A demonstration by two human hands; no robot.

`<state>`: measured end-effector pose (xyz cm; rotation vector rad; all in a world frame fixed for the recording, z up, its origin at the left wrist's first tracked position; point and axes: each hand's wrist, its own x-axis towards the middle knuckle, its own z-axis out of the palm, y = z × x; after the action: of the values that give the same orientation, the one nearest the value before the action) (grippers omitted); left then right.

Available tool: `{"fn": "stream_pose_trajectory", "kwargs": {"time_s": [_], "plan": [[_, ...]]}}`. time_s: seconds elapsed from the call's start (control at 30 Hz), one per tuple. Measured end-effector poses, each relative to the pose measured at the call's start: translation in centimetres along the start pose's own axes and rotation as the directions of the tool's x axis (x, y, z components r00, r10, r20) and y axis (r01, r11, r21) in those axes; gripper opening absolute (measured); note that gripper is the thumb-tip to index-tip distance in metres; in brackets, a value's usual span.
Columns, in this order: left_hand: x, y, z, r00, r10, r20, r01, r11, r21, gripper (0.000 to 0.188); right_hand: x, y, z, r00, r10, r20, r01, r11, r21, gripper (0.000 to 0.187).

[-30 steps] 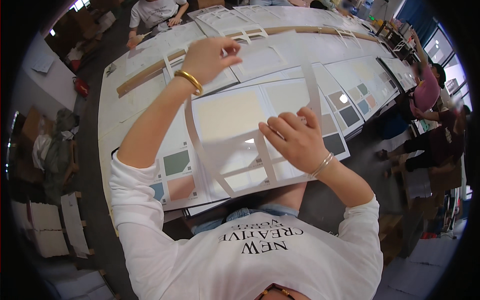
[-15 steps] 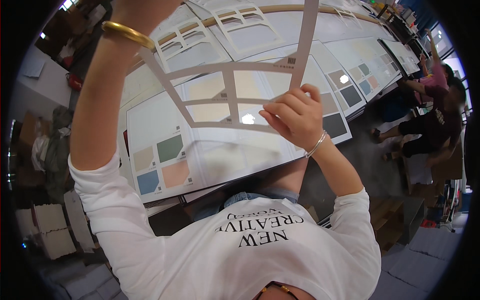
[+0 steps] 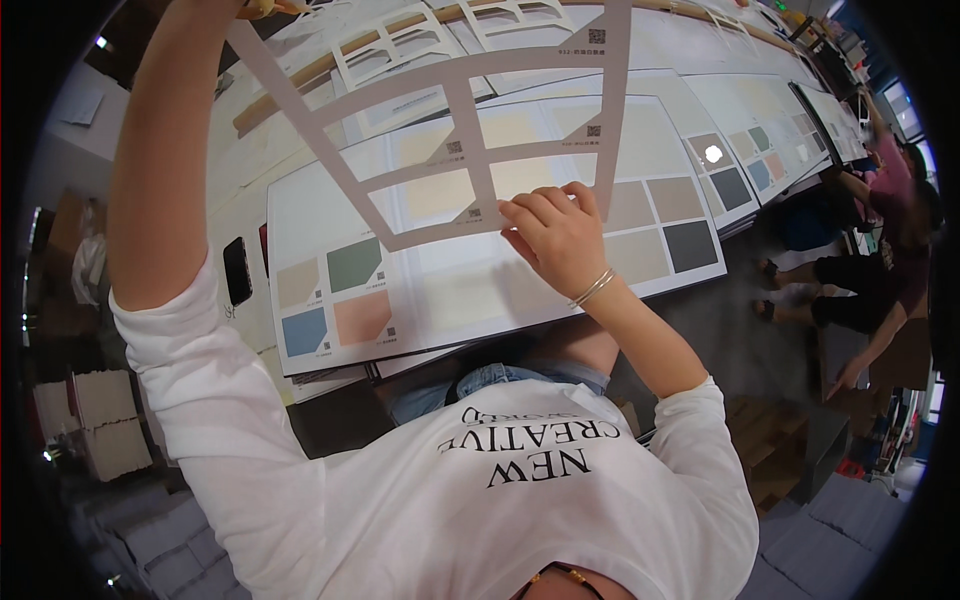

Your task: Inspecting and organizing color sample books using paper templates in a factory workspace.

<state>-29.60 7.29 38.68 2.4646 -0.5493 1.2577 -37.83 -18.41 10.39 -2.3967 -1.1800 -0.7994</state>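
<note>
Black capital letters (image 3: 540,467) are running in rows across the white printed shirt (image 3: 420,535), appearing upside down from this view. On the pale cut-out sheet (image 3: 468,130), small black QR codes (image 3: 597,36) are sitting at window corners, with short dark captions (image 3: 582,51) running beside them. On the open colour-sample folder (image 3: 300,220), similar codes and tiny captions are accompanying the beige, green, blue and salmon swatches, the lettering there being too small for reading.
</note>
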Motion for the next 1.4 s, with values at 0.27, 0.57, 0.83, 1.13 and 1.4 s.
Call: {"fn": "stream_pose_trajectory", "kwargs": {"time_s": [0.27, 0.57, 0.83, 1.13, 1.4], "plan": [[-2.1, -2.0, 2.0, 0.994, -0.099, 0.056, 0.089, 0.984, 0.157, 0.028, -1.5, -2.9, -0.7, 0.999, -0.027, 0.024, 0.026, 0.998, 0.056, 0.039], [-4.1, -1.7, 3.1, 0.981, -0.153, 0.118, 0.131, 0.976, 0.175, 0.028, -2.9, -4.0, -1.8, 1.000, 0.008, 0.011, -0.008, 0.998, 0.061, 0.044], [-10.3, -13.0, 7.1, 0.933, -0.075, 0.351, 0.037, 0.993, 0.114, 0.032, -5.7, -7.0, -2.2, 0.998, 0.038, 0.054, -0.046, 0.987, 0.155, 0.037], [-15.1, -12.2, 14.6, 0.863, -0.248, 0.441, 0.247, 0.967, 0.061, 0.030, -9.3, -7.7, -0.8, 0.960, 0.248, 0.129, -0.269, 0.944, 0.190, 0.037], [-16.4, -11.7, 21.1, 0.811, -0.251, 0.529, 0.283, 0.959, 0.022, 0.031, -11.7, -7.7, 0.0, 0.904, 0.418, 0.090, -0.428, 0.888, 0.170, 0.036]]}}
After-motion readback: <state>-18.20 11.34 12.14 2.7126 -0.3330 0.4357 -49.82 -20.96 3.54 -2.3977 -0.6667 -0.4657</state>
